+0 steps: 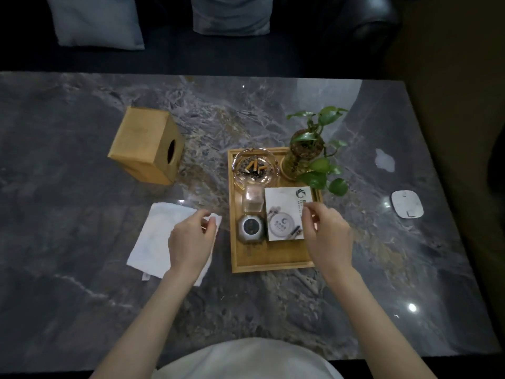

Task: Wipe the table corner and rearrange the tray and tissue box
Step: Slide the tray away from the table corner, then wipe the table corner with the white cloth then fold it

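A shallow wooden tray [273,265] sits mid-table. It carries a glass ashtray [254,168] with butts, a potted green plant [308,151], a small glass jar [253,199], a round metal tin [250,228] and a white printed card [284,214]. The wooden tissue box [144,146] lies on its side to the tray's left, its round hole facing right. A white cloth [155,239] lies flat left of the tray. My left hand [191,242] rests over the cloth's right side, fingers pinched at its far corner. My right hand [328,233] hovers over the card, fingers loosely curled, nothing seen in them.
The dark marble table [82,214] ends at a right edge beyond a white rounded-square coaster [407,203] and a pale smear [385,160]. A dark sofa with grey cushions [95,23] runs along the far side. My white shirt shows at the near edge.
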Demonstrator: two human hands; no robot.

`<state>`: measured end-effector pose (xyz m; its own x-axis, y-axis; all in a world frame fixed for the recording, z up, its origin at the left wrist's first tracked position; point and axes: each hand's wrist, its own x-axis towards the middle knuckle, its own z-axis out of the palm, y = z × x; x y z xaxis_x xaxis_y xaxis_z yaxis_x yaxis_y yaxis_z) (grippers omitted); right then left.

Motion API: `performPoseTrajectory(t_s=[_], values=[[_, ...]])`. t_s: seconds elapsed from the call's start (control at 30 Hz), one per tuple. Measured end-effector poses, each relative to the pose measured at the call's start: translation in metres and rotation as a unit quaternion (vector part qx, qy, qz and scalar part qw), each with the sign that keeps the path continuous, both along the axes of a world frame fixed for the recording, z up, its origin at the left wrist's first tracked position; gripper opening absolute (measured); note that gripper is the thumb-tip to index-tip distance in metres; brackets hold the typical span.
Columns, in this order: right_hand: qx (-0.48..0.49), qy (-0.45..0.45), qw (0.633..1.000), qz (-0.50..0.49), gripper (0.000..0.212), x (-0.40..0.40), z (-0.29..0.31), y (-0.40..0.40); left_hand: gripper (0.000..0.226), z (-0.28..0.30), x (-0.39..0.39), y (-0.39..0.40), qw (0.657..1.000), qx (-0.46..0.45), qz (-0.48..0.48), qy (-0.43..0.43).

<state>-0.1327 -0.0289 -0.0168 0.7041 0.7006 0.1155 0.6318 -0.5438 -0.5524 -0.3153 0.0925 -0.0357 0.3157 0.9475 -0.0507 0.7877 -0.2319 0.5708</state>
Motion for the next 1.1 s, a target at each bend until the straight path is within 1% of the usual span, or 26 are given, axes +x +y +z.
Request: performPoseTrajectory(t_s=[0.13,0.23,0.3,0.37,0.4,0.47,0.53,0.63,0.67,0.77,0.83,0.9,1.0,1.03,1.1], values=[[0.063,-0.025,0.99,0.125,0.017,-0.044,0.012,0.032,0.024,-0.008,-0.043,0.0,0.997,-0.005,0.061,-0.043],[0.071,-0.014,0.971,0.229,0.015,-0.079,0.0,0.058,0.035,-0.026,-0.077,0.006,0.996,-0.019,0.086,-0.006],[0.012,0.025,0.959,0.281,0.022,-0.097,-0.014,0.074,0.049,-0.036,-0.095,0.008,0.993,-0.042,0.095,0.057],[-0.074,0.062,0.946,0.31,0.037,-0.11,-0.028,0.088,0.06,-0.043,-0.11,0.008,0.985,-0.078,0.115,0.105],[-0.114,0.058,0.94,0.315,0.045,-0.114,-0.035,0.094,0.063,-0.046,-0.116,0.007,0.982,-0.093,0.12,0.115],[-0.193,0.024,0.931,0.31,0.056,-0.121,-0.045,0.102,0.067,-0.049,-0.124,0.006,0.978,-0.115,0.121,0.124],[-0.244,-0.002,0.924,0.295,0.06,-0.126,-0.053,0.105,0.065,-0.051,-0.13,0.007,0.979,-0.113,0.113,0.125],[-0.257,-0.01,0.925,0.281,0.055,-0.129,-0.058,0.108,0.058,-0.05,-0.13,0.009,0.983,-0.106,0.112,0.101],[-0.256,0.002,0.927,0.273,0.052,-0.129,-0.058,0.109,0.057,-0.049,-0.128,0.01,0.984,-0.111,0.111,0.087],[-0.258,0.07,0.936,0.229,0.04,-0.128,-0.058,0.117,0.062,-0.048,-0.121,0.015,0.975,-0.166,0.145,0.041],[-0.252,0.124,0.939,0.2,0.029,-0.129,-0.058,0.12,0.058,-0.048,-0.118,0.021,0.968,-0.19,0.166,0.02],[-0.22,0.177,0.944,0.171,0.022,-0.13,-0.057,0.12,0.05,-0.048,-0.118,0.027,0.967,-0.199,0.161,0.015],[-0.164,0.239,0.946,0.145,0.023,-0.129,-0.049,0.118,0.03,-0.045,-0.118,0.034,0.959,-0.238,0.149,-0.033],[-0.151,0.274,0.939,0.141,0.024,-0.128,-0.045,0.116,0.021,-0.041,-0.118,0.034,0.951,-0.262,0.152,-0.064],[-0.127,0.349,0.919,0.135,0.021,-0.125,-0.034,0.113,0.007,-0.033,-0.117,0.035,0.92,-0.319,0.169,-0.151]])
